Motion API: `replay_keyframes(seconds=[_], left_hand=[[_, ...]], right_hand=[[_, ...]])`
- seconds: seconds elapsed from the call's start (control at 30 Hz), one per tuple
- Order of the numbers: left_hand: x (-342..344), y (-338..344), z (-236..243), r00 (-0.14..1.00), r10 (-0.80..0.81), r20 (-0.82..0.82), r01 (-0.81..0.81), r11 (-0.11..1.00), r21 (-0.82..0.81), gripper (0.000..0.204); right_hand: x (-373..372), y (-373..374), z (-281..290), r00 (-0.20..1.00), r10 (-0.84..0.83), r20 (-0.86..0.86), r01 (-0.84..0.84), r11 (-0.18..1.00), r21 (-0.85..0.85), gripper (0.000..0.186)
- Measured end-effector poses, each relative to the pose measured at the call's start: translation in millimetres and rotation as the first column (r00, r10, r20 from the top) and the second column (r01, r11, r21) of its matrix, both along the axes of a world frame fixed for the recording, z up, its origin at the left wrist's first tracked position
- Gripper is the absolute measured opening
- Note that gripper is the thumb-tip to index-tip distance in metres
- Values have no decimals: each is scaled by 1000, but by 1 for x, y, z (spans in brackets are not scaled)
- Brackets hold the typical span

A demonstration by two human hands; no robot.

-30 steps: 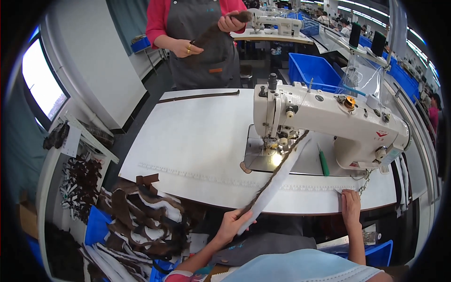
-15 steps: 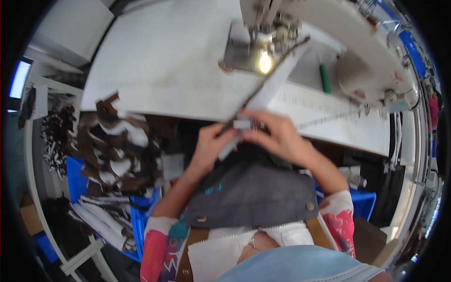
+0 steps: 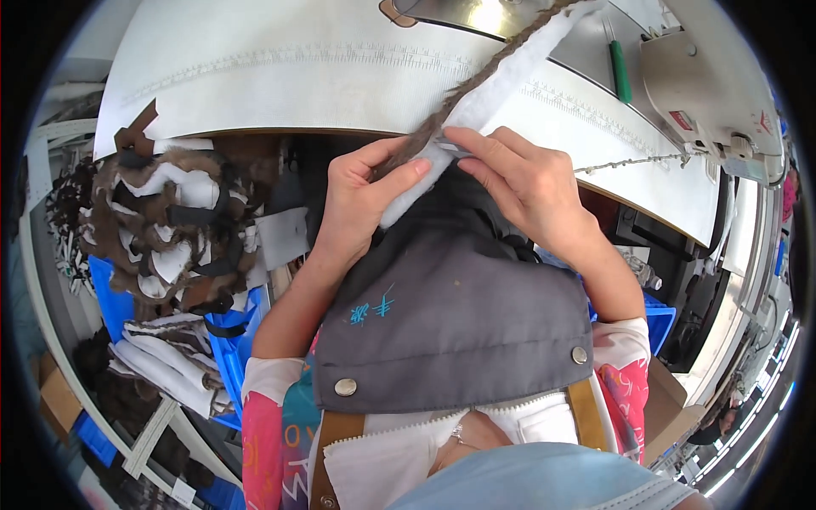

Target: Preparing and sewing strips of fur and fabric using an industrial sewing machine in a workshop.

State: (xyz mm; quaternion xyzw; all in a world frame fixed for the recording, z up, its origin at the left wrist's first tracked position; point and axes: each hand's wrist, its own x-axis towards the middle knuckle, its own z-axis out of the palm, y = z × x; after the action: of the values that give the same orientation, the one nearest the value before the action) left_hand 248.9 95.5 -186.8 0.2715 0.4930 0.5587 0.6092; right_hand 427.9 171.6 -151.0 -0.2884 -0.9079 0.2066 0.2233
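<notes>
at table (image 3: 280, 93), fingers (image 3: 415, 168) gripping fur strip (image 3: 486, 95)

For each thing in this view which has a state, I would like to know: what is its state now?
Left hand: closed, pinching the fur-edged strip.
Right hand: closed, pinching a small metal tool.
Fur-edged strip: extended over the front edge of the table.
Green-handled tool: lying down, unheld.
Metal plate: brightly lit.
Fur pieces: heaped.

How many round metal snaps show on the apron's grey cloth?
2: the left snap, near the lower-left corner of the grey cloth, and the right snap, by its right edge. Others may be hidden.
</notes>
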Motion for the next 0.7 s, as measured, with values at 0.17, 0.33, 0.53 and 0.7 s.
replay_keyframes(seconds=[0.17,0.33,0.53,0.7], left_hand=[[-1,0,-5,999,-8,-35,9,1000,14,25],[0,2,-7,993,10,-115,-1,997,73,21],[1,1,-7,975,0,-221,20,996,87,18],[2,1,-8,992,-16,-128,24,998,59,24]], right_hand=[[-2,0,0,997,-8,77,5,999,50,32],[-4,-1,2,992,-19,124,8,996,91,31],[-4,1,-4,982,25,187,-52,989,140,30],[-2,4,-9,987,45,153,-63,991,117,27]])
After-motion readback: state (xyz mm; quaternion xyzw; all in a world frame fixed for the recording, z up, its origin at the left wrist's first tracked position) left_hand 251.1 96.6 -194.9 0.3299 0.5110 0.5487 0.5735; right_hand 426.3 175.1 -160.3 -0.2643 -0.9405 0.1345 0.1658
